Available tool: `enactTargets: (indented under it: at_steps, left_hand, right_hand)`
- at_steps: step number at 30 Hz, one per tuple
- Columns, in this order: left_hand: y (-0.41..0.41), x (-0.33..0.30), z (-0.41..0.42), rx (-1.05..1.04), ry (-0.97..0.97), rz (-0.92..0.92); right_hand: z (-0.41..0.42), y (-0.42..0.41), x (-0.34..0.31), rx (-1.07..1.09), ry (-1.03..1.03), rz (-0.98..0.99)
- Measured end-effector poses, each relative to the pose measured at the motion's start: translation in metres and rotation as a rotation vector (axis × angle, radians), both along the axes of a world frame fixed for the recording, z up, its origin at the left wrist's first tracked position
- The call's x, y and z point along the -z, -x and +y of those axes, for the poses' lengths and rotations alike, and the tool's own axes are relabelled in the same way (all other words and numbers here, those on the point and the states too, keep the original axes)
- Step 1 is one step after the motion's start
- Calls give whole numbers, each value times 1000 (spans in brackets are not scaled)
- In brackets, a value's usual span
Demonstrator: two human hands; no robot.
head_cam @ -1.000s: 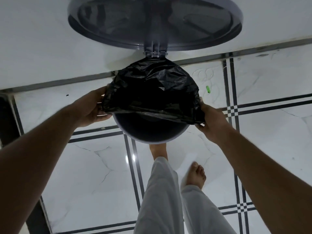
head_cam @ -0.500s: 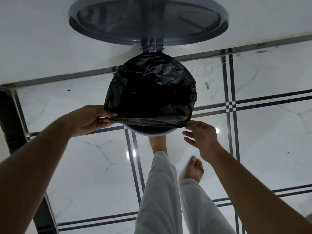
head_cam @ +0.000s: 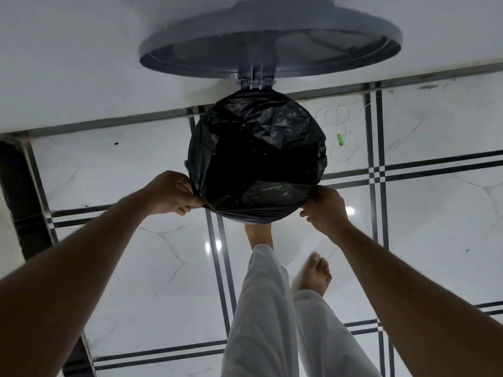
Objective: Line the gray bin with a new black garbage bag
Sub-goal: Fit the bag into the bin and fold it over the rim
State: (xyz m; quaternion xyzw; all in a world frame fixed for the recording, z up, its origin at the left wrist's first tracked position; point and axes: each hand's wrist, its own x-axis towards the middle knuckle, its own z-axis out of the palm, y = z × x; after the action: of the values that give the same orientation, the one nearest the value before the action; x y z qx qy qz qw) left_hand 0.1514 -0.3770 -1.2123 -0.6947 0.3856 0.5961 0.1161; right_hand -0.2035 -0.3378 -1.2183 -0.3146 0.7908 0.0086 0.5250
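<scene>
The left hand (head_cam: 174,193) is closed on the edge of the black garbage bag (head_cam: 258,159) at the left of the bin's mouth, fingers curled and pinching the plastic. The right hand (head_cam: 325,209) pinches the bag's edge at the lower right of the mouth, fingertips pressed on the film. Between them the plastic is stretched taut over the near rim. The bag covers the whole round opening of the gray bin (head_cam: 255,82) at the centre of the frame, wrinkled and sagging inward. The bin's round lid (head_cam: 272,42) stands open behind it at the top centre, joined at a hinge. Below, white trouser legs (head_cam: 269,317) and bare feet stand on the glossy white tiled floor (head_cam: 152,281). A small green object (head_cam: 340,139) lies on the tiles to the right of the bin.
</scene>
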Motion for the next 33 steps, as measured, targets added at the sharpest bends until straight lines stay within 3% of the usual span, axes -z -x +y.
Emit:
enactTargets:
  at_steps: [3, 6, 8, 10, 14, 17, 22, 25, 28, 33]
  left_hand:
    - [-5, 8, -2, 81, 84, -45]
    - [-11, 22, -1, 451, 214, -262]
    - [-15, 29, 6, 536, 201, -362]
    - [-17, 37, 12, 372, 148, -366]
    - [-13, 34, 15, -435, 177, -241]
    - [-7, 20, 14, -623, 244, -187]
    - [36, -17, 15, -636, 613, -370]
    - [79, -39, 29, -610, 670, -251]
    - [103, -42, 36, -524, 578, -185]
    - [96, -25, 26, -387, 568, -341]
  right_hand:
    - [-6, -4, 6, -112, 50, 42]
    - [-3, -2, 7, -181, 61, 138]
    - [-1, 4, 11, -164, 49, 183]
    - [-2, 11, 15, -10, 11, 130]
    - [-8, 20, 14, 203, -50, -18]
    - [-6, 25, 6, 219, -4, 48]
    - [-19, -3, -31, 267, 373, 243]
    - [-24, -32, -52, 184, 631, 138]
    - [-27, -50, -54, 194, 613, -50]
    - [-31, -48, -43, 171, 600, -104]
